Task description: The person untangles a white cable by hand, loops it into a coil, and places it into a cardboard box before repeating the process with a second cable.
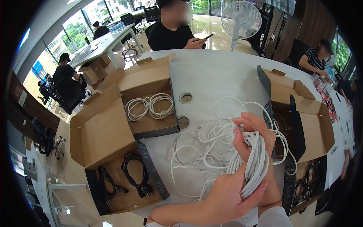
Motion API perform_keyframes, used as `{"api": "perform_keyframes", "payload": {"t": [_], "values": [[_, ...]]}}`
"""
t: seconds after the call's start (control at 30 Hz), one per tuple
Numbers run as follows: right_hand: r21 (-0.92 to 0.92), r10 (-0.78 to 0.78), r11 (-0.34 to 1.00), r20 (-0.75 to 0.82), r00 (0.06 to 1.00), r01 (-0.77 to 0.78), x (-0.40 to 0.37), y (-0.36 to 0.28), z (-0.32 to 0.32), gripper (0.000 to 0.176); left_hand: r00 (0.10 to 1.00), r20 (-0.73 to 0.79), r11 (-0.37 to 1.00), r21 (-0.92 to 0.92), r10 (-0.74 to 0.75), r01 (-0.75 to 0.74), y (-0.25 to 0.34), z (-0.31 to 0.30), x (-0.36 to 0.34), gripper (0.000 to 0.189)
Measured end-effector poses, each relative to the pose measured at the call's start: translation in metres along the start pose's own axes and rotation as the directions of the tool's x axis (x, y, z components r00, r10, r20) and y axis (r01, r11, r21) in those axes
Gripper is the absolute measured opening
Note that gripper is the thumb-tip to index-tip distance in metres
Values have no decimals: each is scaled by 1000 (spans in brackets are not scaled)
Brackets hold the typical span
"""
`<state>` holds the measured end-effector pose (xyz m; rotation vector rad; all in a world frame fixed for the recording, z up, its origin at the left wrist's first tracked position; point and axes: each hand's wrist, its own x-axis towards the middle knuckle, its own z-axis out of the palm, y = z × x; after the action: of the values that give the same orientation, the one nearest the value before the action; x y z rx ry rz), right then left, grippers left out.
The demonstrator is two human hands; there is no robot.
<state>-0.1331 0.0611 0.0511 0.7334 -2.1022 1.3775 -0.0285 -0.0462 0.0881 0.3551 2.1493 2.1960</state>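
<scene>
A thick coiled bundle of white network cable (pixel 256 164) is held between both hands over the table. My left hand (pixel 227 195) wraps round the lower part of the coil, thumb on its near side. My right hand (pixel 261 126) is at the upper end, fingers curled over the coil, with thumb and forefinger close together near a cable end. Beneath and to the left lies a loose tangle of white cable (pixel 206 145), with strands looping round past my right hand. Part of the right palm is hidden by the bundle.
An open box (pixel 157 133) holds two white cable coils (pixel 149 106); a nearer box (pixel 155 174) holds black power cords (pixel 135 174). More open boxes (pixel 314 130) stand at the right, one with black cords. A person (pixel 174 32) with a phone sits across the white table (pixel 211 72).
</scene>
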Motion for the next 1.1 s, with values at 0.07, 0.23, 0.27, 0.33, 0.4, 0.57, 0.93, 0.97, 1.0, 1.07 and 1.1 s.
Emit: {"api": "perform_keyframes", "payload": {"t": [0.07, 0.23, 0.27, 0.33, 0.4, 0.57, 0.93, 0.97, 1.0, 1.07, 1.1], "values": [[12, -6, 1000, 13, 1000, 5, 1, -2, 0, 35, 1000, 11, 1000, -10, -2, 2, -1, -4, 2, 36], [-52, 8, 999, 44, 999, -5, 6, 2, 1, 35, 1000, 8, 999, -31, 12, -12, -2, -10, 2, 33], [-88, 11, 996, 78, 997, -4, 1, -1, -2, 36, 1000, 16, 999, -38, 2, -1, -1, -13, -1, 34], [-154, -15, 987, 133, 991, 36, 6, -8, -5, 40, 999, 41, 999, -27, 20, -19, 2, -24, 8, 35], [-196, -31, 978, 193, 981, 69, 8, -14, -8, 50, 996, 66, 996, -61, -65, 69, 9, -26, 3, 37], [-245, -33, 964, 281, 959, 105, 4, -16, -4, 62, 994, -85, 932, 361, 75, -40, 3, -51, 3, 40], [-58, -161, 976, 444, 881, 208, -15, -40, -12, 79, 808, -392, 879, 374, 440, -297, 12, -66, -16, 79], [-54, -154, 979, 445, 882, 198, -15, -45, -15, 78, 793, -396, 870, 374, 463, -320, 16, -65, -19, 82], [-50, -147, 981, 445, 883, 189, -16, -51, -18, 76, 793, -403, 875, 369, 456, -315, 19, -62, -22, 80], [-26, -116, 989, 451, 885, 143, -19, -58, -25, 73, 798, -373, 857, 404, 474, -320, 20, -62, -29, 76], [-9, -78, 996, 465, 882, 93, -23, -60, -30, 72, 806, -338, 838, 442, 486, -320, 17, -62, -33, 74]]}}
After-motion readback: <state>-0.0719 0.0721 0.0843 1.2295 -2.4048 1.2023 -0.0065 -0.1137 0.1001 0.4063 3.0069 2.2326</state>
